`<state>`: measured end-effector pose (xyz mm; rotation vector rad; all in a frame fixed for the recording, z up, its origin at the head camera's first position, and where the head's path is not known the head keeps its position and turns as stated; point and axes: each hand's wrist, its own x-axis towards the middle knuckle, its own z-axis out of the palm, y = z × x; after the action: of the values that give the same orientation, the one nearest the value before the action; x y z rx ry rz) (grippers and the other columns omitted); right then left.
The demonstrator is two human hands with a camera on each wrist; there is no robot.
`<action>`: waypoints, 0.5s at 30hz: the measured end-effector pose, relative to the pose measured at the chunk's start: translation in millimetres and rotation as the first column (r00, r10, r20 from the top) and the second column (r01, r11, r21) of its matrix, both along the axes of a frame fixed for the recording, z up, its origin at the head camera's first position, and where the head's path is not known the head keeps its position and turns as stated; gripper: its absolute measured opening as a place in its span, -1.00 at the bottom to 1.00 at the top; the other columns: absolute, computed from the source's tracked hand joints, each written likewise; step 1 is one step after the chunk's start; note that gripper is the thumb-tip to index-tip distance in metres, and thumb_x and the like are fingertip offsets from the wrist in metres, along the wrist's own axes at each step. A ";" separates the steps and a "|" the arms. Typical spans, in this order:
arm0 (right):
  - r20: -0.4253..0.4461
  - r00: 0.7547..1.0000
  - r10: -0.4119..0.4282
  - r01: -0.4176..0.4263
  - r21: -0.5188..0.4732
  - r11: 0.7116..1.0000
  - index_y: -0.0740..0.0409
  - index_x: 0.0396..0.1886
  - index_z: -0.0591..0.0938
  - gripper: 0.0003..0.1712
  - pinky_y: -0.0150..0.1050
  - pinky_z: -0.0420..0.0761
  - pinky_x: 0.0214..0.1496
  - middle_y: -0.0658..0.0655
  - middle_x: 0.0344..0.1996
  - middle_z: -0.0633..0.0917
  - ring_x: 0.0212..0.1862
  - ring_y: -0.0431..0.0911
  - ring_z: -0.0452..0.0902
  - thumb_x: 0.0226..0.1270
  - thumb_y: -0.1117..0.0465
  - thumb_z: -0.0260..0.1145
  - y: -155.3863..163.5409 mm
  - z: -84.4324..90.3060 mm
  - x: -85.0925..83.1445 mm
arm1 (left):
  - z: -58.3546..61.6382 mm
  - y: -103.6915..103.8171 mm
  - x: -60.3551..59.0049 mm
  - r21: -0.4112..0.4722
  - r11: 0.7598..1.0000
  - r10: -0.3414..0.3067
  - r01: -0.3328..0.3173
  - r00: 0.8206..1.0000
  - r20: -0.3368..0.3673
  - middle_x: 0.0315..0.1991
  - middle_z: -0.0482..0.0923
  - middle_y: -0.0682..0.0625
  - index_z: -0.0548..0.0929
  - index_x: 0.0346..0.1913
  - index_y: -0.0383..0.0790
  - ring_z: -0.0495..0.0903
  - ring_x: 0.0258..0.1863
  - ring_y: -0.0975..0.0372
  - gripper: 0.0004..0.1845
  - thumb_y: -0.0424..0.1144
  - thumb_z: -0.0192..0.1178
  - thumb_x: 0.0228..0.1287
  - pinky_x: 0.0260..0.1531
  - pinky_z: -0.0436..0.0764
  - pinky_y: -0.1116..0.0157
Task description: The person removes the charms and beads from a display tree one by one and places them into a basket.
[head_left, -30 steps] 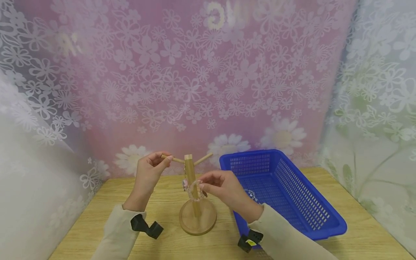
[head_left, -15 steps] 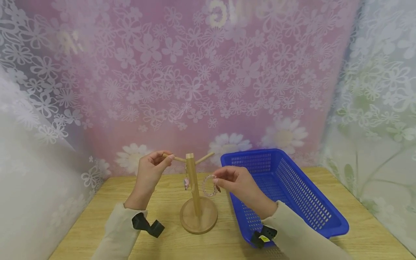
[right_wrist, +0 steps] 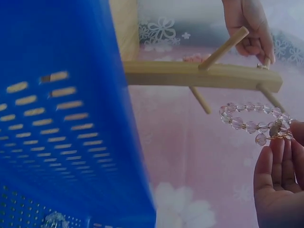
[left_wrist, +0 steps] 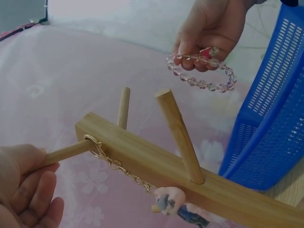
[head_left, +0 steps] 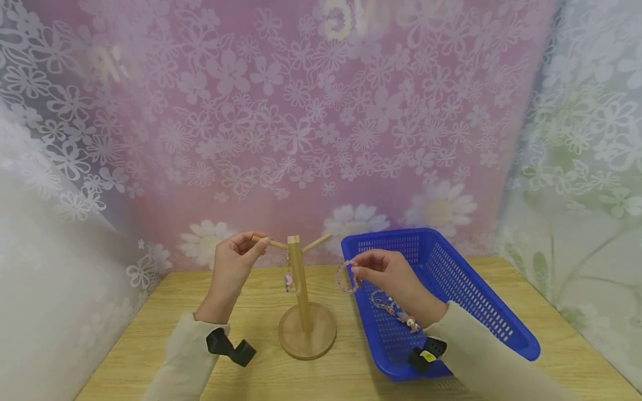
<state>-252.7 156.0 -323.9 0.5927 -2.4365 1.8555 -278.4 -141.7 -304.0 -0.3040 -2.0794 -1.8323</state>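
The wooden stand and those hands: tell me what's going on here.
A person sits at a wooden table. The left hand pinches the end of one peg of the wooden stand, steadying it. A small charm on a chain hangs from that peg. The right hand pinches a clear beaded bracelet, held in the air between the stand and the blue basket. More beaded jewellery lies inside the basket.
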 end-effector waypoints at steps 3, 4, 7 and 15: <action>0.019 0.999 -0.026 0.026 -0.004 1.000 0.22 -0.13 0.64 -0.71 -0.16 0.55 -0.06 0.13 -0.32 0.68 -0.25 0.00 0.60 0.26 0.12 0.34 6.5 -0.8 -4.4 | -0.7 0.3 -0.2 0.005 1.000 0.004 -0.004 1.000 -0.012 -0.41 0.64 0.11 0.66 -0.17 -0.34 0.59 -0.35 0.24 -0.73 -0.18 0.31 0.20 -0.26 0.57 0.37; 0.023 0.999 -0.035 0.035 -0.005 0.999 0.23 -0.13 0.63 -0.71 -0.17 0.55 -0.06 0.12 -0.32 0.68 -0.26 0.00 0.60 0.26 0.13 0.33 8.8 -1.2 -6.1 | -1.0 0.2 -0.3 0.004 1.000 0.007 -0.007 1.000 -0.016 -0.40 0.64 0.12 0.66 -0.17 -0.35 0.59 -0.35 0.25 -0.73 -0.18 0.31 0.20 -0.27 0.57 0.38; 0.028 0.998 -0.057 0.058 -0.009 0.998 0.25 -0.12 0.62 -0.71 -0.15 0.55 -0.03 0.11 -0.32 0.69 -0.26 0.02 0.60 0.27 0.15 0.33 15.8 -2.5 -11.4 | -1.7 0.1 -0.2 0.002 1.000 0.014 -0.014 0.999 -0.033 -0.42 0.63 0.13 0.66 -0.17 -0.36 0.60 -0.36 0.25 -0.74 -0.20 0.30 0.21 -0.28 0.58 0.38; 0.000 0.992 -0.125 0.125 0.034 0.992 0.27 -0.09 0.62 -0.67 -0.02 0.48 0.10 0.12 -0.32 0.69 -0.26 -0.03 0.62 0.27 0.13 0.32 37.3 -7.1 -22.6 | -2.5 1.4 0.8 -0.003 1.000 0.009 -0.009 0.998 -0.055 -0.45 0.62 0.16 0.65 -0.15 -0.38 0.60 -0.37 0.29 -0.74 -0.22 0.29 0.22 -0.24 0.58 0.35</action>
<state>-275.3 193.3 -331.1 0.4294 -2.4489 1.7718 -277.6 -140.4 -306.5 -0.3415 -2.0439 -1.7946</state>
